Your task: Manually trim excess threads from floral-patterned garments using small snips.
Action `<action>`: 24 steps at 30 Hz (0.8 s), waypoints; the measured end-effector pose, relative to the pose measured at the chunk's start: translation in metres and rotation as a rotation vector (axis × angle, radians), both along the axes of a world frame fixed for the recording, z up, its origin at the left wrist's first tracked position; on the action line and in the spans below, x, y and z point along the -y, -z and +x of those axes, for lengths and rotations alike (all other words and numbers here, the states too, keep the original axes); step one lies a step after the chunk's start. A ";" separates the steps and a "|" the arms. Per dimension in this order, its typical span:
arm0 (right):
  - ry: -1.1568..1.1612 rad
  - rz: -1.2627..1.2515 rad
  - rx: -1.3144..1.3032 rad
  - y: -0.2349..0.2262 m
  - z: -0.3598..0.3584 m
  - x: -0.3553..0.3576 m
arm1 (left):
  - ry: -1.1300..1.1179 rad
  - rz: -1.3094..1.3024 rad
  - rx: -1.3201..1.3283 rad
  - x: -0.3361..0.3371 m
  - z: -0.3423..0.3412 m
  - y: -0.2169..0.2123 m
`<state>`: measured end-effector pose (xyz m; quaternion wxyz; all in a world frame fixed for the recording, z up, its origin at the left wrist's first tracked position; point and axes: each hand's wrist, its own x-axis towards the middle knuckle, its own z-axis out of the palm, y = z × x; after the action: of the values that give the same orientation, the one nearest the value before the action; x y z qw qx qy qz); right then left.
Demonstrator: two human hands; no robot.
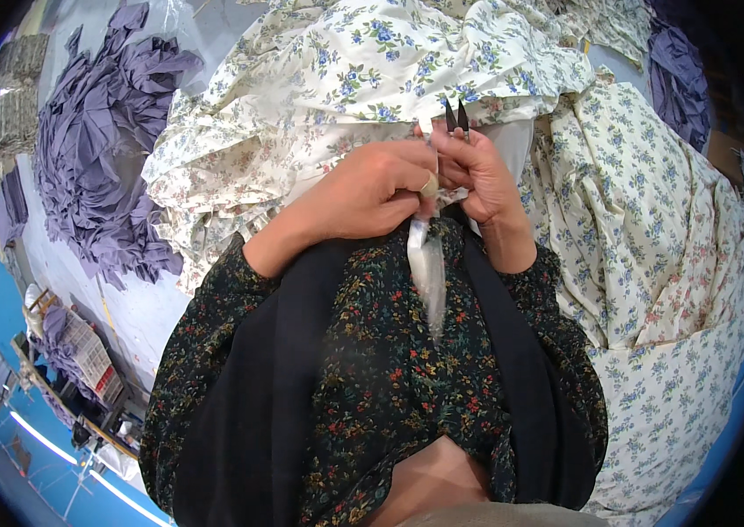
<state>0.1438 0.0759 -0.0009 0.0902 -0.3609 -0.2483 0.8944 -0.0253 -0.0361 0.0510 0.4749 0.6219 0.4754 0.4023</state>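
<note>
In front of my chest, both hands meet at the near edge of a heap of white fabric with blue flowers (390, 53). My left hand (368, 193) is closed, thumb and fingers pinching a narrow white strip (427, 263) whose lower end hangs down blurred. A short white piece of it shows above the fingers. Thread snips (457, 116) with dark pointed blades stick up from my right hand (486, 180), which is curled around them; their handle is hidden. My right fingertips are close beside the left ones, and I cannot tell whether they also touch the strip.
Crumpled purple fabric (100, 149) lies on the pale table (130, 312) to the left. More flowered fabric (653, 228) drapes down on the right, with another purple bundle (678, 79) beyond. Folded cloth stacks (10, 127) and a crate (91, 356) stand at far left.
</note>
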 end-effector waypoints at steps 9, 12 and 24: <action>-0.039 0.395 0.172 -0.020 0.021 0.005 | -0.280 -0.530 0.366 -0.024 0.005 0.043; -0.026 0.523 0.213 -0.020 0.031 0.005 | -0.435 -0.499 0.901 -0.035 0.003 0.052; -0.006 0.521 0.197 -0.012 0.058 0.003 | -0.502 -0.289 1.194 -0.045 -0.007 0.071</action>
<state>0.2021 0.0727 0.0109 0.1529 -0.4102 -0.4787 0.7611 -0.0320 0.0090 -0.0203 0.6273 0.0926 0.3103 0.7083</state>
